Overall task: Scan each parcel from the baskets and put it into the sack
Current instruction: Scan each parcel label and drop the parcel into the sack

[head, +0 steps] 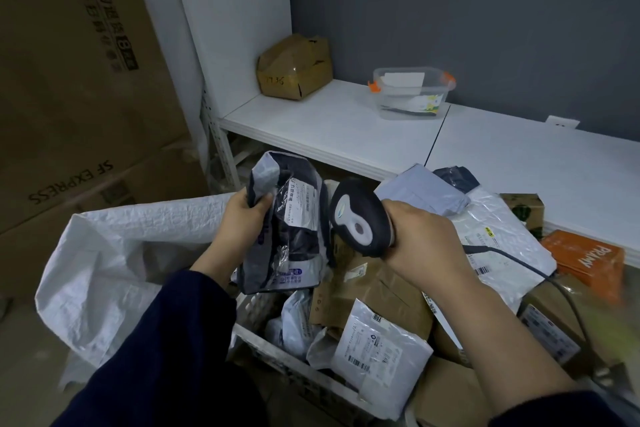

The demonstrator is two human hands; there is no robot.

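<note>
My left hand (240,218) grips the left edge of a dark plastic-wrapped parcel (294,229) with a white label, held upright above the basket. My right hand (426,239) grips the handle of a black and white barcode scanner (360,218), whose head sits right beside the parcel's label. A white woven sack (114,253) stands open to the left, below my left arm. The white slatted basket (277,354) in front of me holds several parcels, among them a white poly mailer (377,350) and a brown cardboard box (377,291).
A white shelf (339,128) behind the basket carries a battered cardboard box (294,68) and a clear plastic container (412,94). Large cardboard cartons (79,80) stand on the left. An orange parcel (585,260) lies at the right. The scanner cable (540,270) trails right.
</note>
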